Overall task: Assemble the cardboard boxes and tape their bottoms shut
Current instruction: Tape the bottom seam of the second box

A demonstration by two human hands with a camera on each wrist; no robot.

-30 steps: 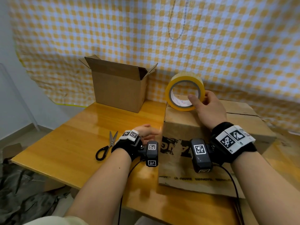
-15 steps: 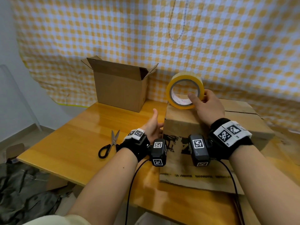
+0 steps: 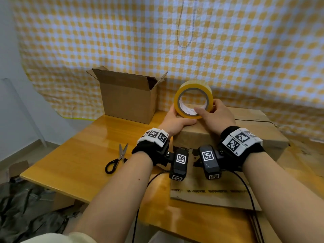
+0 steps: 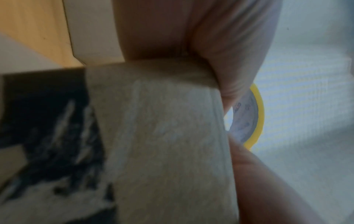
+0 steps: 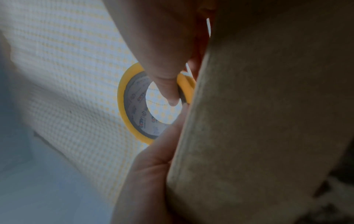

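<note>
Now left hand (image 3: pixel 177 122) risen to tape roll (image 3: pixel 193 99), fingers curled round it, right hand (image 3: pixel 216 116) still pinching it

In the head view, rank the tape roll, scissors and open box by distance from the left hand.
1. Tape roll: touching the left hand, atop the near box.
2. Scissors: on the table, nearer the person.
3. Open box: back left, by the curtain.
</note>
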